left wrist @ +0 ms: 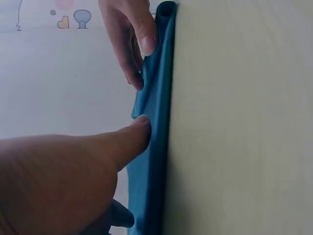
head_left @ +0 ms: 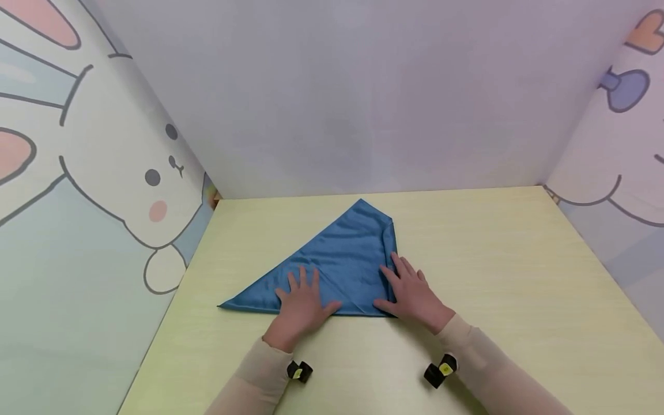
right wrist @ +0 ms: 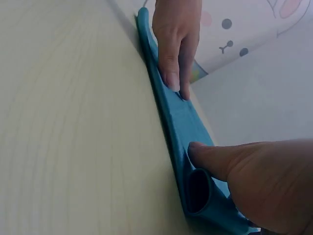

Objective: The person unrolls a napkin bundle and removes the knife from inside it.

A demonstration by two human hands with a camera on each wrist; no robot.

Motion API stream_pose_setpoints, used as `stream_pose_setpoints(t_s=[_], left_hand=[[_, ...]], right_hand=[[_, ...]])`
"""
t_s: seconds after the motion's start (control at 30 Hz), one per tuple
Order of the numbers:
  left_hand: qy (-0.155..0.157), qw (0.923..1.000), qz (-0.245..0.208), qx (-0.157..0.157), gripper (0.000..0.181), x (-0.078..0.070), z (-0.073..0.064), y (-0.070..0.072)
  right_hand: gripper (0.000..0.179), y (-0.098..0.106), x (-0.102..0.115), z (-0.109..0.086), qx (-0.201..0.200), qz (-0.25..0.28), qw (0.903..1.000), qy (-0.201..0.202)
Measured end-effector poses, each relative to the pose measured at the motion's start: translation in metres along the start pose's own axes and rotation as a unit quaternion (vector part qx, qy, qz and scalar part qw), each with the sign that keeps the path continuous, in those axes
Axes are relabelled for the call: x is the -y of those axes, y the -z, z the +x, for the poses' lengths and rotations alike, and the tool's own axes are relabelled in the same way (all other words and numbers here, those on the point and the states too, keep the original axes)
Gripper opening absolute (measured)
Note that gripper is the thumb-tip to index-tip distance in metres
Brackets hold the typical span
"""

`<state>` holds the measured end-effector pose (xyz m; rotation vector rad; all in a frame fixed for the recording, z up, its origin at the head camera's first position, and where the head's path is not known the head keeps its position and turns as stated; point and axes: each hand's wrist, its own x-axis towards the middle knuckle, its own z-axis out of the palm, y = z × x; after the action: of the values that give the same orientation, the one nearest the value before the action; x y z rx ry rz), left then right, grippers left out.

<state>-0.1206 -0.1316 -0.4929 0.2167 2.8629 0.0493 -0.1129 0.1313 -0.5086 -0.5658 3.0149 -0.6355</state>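
A blue, satiny cloth [head_left: 342, 253] lies folded on the table, with a long point to the left and a peak at the back. Its right edge is turned over into a narrow strip [head_left: 389, 242]. My left hand [head_left: 301, 304] rests with spread fingers on the cloth near its front edge. Over the turned strip lies my right hand [head_left: 417, 295], fingers extended and thumb by the front right corner. From the right wrist, the strip's near end shows as a hollow loop [right wrist: 211, 203] beside my right thumb.
The pale wood-grain table [head_left: 508, 265] extends around the cloth. A plain light wall [head_left: 363, 104] stands behind it, and panels with cartoon animals [head_left: 124, 155] flank both sides. Each sleeved wrist carries a small black device [head_left: 441, 370].
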Motion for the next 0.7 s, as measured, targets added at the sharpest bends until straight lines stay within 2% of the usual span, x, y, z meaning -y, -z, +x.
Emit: stream_pose_setpoints(t_s=[0.2, 0.7], left_hand=[[-0.005, 0.9999, -0.005, -0.014, 0.104, -0.0022, 0.0022, -0.0055], [-0.019, 0.9998, 0.008, -0.007, 0.108, 0.0018, 0.0017, -0.0047]], right_hand=[[0.088, -0.0051, -0.0018, -0.0026, 0.013, -0.011, 0.9998, -0.014], [0.086, -0.0014, -0.0055, -0.0040, 0.022, -0.025, 0.9990, -0.029]])
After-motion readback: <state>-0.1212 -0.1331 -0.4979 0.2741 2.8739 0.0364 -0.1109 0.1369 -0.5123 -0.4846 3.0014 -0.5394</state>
